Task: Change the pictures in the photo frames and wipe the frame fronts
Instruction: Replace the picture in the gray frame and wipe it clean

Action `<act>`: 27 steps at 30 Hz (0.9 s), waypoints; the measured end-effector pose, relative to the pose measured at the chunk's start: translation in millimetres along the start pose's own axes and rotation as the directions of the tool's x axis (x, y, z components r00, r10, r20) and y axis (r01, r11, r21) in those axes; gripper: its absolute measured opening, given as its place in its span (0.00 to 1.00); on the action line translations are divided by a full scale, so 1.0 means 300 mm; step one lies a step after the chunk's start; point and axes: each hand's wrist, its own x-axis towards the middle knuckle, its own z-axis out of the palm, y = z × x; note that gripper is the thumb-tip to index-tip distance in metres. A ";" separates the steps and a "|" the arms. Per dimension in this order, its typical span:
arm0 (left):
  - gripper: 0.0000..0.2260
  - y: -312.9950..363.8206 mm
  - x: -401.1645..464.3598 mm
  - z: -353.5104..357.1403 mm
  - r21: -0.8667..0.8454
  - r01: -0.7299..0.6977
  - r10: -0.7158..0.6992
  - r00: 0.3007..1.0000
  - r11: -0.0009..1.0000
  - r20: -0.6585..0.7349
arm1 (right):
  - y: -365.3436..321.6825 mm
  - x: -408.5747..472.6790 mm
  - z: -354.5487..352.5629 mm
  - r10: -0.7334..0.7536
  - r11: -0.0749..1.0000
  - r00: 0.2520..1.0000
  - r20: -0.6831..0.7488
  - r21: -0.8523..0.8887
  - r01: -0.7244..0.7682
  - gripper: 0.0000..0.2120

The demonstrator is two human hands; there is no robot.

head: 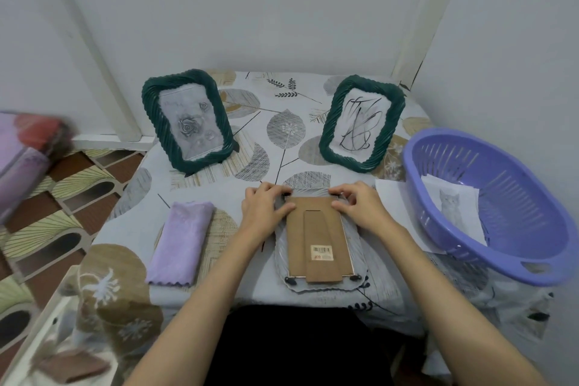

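From the head view, a pale ribbed photo frame [319, 241] lies face down near the front edge of the table [282, 141], its brown cardboard back [316, 229] turned up, with a folded stand strip down the middle and a barcode sticker [321, 252] low on that strip. Two small black clips show at the near corners of the back. Both hands sit at the far end of this frame. The left hand [266, 207] rests at the far left corner, its fingers curled over the frame's edge and the thumb laid on the cardboard. The right hand [360, 204] does the same at the far right corner, fingers bent round the rim and thumb on the back. Each hand is closed on the frame rather than lying flat.

Two dark green frames with twisted borders stand upright farther back. The left green frame [187, 119] holds a grey rose picture; the right green frame [362, 122] holds a sheet of black scribbled lines. They stand well apart, with the leaf-patterned tablecloth showing between them.

A folded lilac cloth [180, 241] lies flat to the left of the face-down frame, near the left forearm but not touching the frame. On the right a purple slotted basket [507, 247] sits at the table's edge, holding a cat picture [451, 204]. A white paper sheet [391, 197] lies partly under the basket, just beside the right hand
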 end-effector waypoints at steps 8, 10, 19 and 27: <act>0.13 -0.002 0.005 -0.009 -0.075 -0.013 0.014 1.000 0.997 0.016 | 0.005 0.000 0.003 -0.018 0.999 1.000 -0.020 0.030 0.019 0.13; 0.11 -0.003 0.006 -0.009 -0.093 -0.015 0.016 1.000 0.996 0.013 | 0.008 0.000 0.004 -0.030 0.999 0.999 -0.026 0.030 0.030 0.11; 0.10 0.008 -0.021 -0.010 -0.113 -0.047 0.040 0.997 0.993 -0.065 | 0.019 -0.015 0.008 -0.037 0.994 0.997 -0.068 0.104 0.044 0.11; 0.17 0.026 -0.044 -0.019 -0.034 -0.021 0.021 1.000 0.999 0.005 | 0.005 -0.063 -0.014 -0.001 0.992 0.996 -0.088 0.127 0.012 0.14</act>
